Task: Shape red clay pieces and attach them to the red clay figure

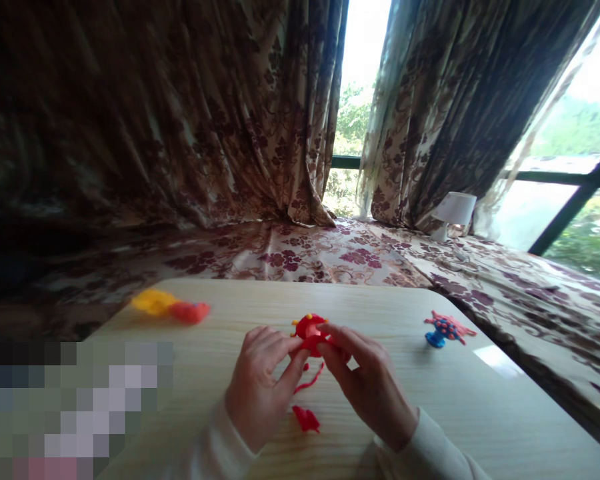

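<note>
My left hand [263,383] and my right hand [370,377] meet over the middle of the table, thumbs and fingers closed on a flat red piece of what looks like modelling clay [313,345]. Just behind it is a rounded red shape with small yellow knobs [307,325]; whether the two pieces are joined I cannot tell. Below the fingers lie a thin red strip [311,382] and a small crumpled red scrap [306,419]. The fingertips partly cover the held piece.
On the pale wooden table [220,300], a yellow lump [154,303] touches a red lump [190,313] at the far left. A blue and pink branching figure [447,329] stands at the right. Beyond are floral fabric, curtains [230,133] and a white lamp [455,208].
</note>
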`<action>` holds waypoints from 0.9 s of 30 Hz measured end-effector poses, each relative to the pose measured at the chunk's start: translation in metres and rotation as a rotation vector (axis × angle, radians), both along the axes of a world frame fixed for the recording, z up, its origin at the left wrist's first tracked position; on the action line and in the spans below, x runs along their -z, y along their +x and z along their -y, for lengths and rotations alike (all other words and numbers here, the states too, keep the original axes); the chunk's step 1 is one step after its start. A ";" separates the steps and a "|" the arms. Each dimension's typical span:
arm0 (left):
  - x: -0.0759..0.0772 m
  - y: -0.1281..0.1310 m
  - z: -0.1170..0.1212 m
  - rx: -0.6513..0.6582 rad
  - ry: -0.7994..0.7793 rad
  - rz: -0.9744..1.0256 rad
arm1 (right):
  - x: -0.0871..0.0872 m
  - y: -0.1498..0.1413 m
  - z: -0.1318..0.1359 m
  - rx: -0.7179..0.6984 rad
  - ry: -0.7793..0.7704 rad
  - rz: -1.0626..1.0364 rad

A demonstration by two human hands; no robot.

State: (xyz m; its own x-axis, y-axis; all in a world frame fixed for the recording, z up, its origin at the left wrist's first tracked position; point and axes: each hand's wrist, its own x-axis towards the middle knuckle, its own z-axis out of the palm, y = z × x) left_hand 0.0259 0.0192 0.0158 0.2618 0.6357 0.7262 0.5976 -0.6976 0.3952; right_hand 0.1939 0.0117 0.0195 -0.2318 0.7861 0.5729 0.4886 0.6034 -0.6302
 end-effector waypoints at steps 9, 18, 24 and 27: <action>-0.004 0.002 0.003 -0.013 -0.159 0.085 | -0.001 0.000 0.001 0.072 0.060 0.040; 0.003 0.006 -0.001 0.283 -0.977 0.819 | 0.002 0.003 0.000 0.032 0.241 0.073; 0.001 0.010 -0.002 0.321 -1.152 1.172 | 0.004 -0.005 0.002 -0.060 0.185 -0.028; -0.004 0.009 -0.003 0.301 -1.138 1.211 | 0.004 -0.009 0.001 -0.026 0.001 -0.272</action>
State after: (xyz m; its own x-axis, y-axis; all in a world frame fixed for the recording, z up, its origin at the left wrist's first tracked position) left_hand 0.0345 0.0220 0.0196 0.1381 0.9753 -0.1726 -0.4954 0.2190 0.8406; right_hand 0.1851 0.0104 0.0158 -0.0895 0.7816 0.6173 0.2860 0.6139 -0.7358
